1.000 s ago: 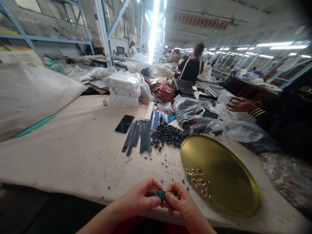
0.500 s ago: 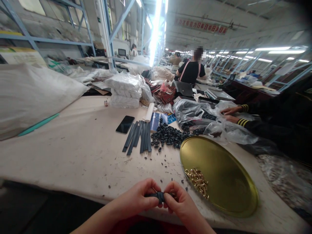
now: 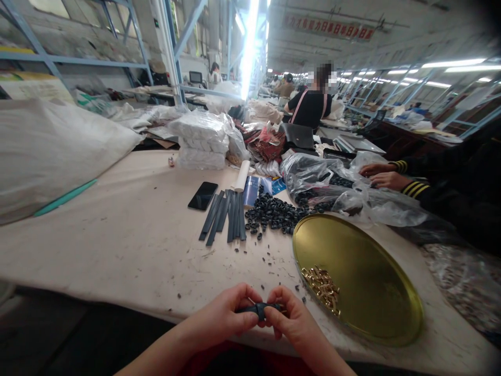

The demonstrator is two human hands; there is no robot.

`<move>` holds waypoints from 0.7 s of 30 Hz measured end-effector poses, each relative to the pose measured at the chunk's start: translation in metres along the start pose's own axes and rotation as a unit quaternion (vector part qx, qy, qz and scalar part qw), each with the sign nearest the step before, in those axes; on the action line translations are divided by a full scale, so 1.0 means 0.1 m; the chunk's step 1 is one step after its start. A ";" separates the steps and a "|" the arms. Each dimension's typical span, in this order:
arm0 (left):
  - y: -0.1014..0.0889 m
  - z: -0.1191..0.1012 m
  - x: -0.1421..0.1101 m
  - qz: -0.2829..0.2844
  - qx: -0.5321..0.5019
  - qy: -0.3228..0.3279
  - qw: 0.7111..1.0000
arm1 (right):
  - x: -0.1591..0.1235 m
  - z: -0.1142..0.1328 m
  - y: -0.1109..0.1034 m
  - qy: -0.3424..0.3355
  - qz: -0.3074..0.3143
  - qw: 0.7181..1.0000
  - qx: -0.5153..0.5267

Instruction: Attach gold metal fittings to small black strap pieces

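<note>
At the table's near edge a dark strap (image 3: 258, 310) with a loop around it is pinched between my two hands. My left hand (image 3: 234, 309) is closed on its left part, thumb on top. My right hand (image 3: 285, 315) grips the right end, where a bit of gold metal shows by the fingers. Flat dark strips (image 3: 230, 216) lie side by side farther up the table. Beside them is a heap of small dark loops (image 3: 274, 213). To the right, a round gold tray (image 3: 364, 282) bears a pile of small gold metal pieces (image 3: 321, 286).
A black phone (image 3: 202, 196) and a white roll (image 3: 242, 176) lie beyond the strips. Plastic-wrapped stacks (image 3: 201, 140) stand at the back. A co-worker's hands (image 3: 385, 175) touch a clear plastic bag (image 3: 309, 175) at right. A white sack (image 3: 62, 151) covers the left side.
The view has shifted slightly. My hands still hold the dark strap, and the right fingers have moved a little on it. The co-worker's hands have shifted slightly at the bag.
</note>
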State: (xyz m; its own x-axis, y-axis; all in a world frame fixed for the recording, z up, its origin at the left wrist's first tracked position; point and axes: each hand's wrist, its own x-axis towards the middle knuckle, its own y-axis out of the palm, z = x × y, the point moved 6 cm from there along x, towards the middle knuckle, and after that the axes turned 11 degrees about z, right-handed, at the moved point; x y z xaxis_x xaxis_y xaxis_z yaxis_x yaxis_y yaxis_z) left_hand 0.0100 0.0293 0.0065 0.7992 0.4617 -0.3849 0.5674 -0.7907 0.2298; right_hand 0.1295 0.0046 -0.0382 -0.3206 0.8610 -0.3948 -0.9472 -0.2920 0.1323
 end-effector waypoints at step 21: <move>0.03 0.21 -0.06 0.005 0.180 -0.065 0.981 | -0.18 0.08 0.07 0.008 0.103 0.981 -0.167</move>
State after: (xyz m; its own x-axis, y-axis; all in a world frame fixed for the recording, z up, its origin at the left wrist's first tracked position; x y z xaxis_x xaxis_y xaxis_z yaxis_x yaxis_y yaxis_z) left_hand 0.0026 0.0160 -0.0093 0.7592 0.4164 -0.5003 0.4337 -0.8967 -0.0883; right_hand 0.1285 -0.0096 -0.0225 -0.5028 0.7639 -0.4047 -0.8083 -0.5814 -0.0932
